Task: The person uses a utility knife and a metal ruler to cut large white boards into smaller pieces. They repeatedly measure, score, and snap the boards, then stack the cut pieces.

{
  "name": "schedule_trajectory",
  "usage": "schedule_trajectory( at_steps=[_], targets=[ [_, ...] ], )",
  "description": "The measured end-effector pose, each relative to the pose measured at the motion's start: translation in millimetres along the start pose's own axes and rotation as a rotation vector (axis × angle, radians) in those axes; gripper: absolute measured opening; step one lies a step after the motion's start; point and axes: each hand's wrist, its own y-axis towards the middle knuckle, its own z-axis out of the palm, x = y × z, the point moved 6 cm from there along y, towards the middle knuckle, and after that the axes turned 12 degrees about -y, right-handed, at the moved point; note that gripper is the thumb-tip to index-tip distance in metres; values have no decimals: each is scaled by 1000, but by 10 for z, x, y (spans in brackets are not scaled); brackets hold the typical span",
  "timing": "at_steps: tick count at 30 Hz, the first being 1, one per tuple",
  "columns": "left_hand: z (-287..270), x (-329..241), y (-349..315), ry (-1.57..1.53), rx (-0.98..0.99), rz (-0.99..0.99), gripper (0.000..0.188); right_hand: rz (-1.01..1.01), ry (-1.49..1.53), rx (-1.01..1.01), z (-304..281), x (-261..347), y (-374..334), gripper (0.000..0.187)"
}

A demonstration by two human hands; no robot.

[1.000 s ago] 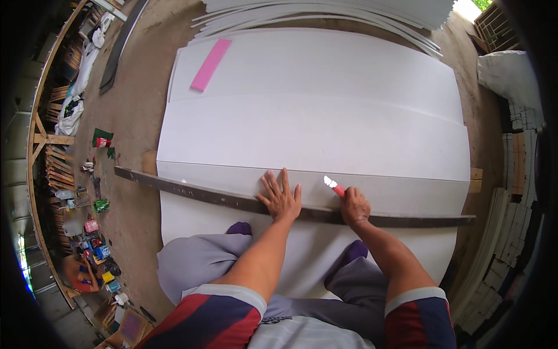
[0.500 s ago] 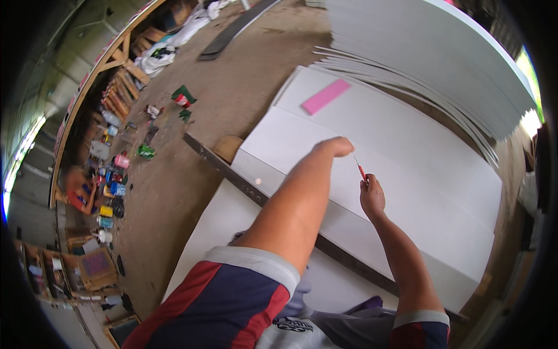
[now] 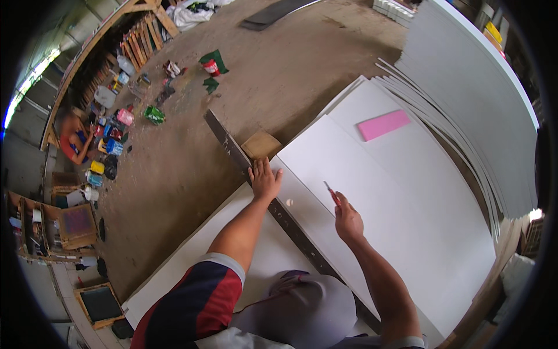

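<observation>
On the white board (image 3: pixel 407 221), a pink rectangular pad (image 3: pixel 383 124), beyond both hands

**Single head-worn fisheye, looking down**

One view only is supplied, so no overlap with a second view can be stated. The scene is seen from the person's head, steeply downward and slightly forward, tilted to the left. Both forearms are brought in from the lower edge; the left hand (image 3: pixel 265 180) and right hand (image 3: pixel 347 220) are framed close, near centre. The white board (image 3: pixel 407 198) and long metal straightedge (image 3: pixel 232 150) are bent by lens distortion. Farther floor clutter is pushed to the dark circular rim.
</observation>
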Motion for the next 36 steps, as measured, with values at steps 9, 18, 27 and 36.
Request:
schedule_trajectory(
  at_steps=[9,18,27,36],
  targets=[
    [-9,-10,-63,-196,-82,37,61,-219,-283,195,480,1088,955,67],
    [-10,-7,-45,-215,-5,-52,57,-227,-346,241,719,1389,1265,68],
    [-31,14,-81,-345,-183,63,46,-192,-515,291,626,992,867,65],
    [-226,19,335,-281,-202,18,62,-192,-623,258,-109,-474,-530,61]
  ],
)
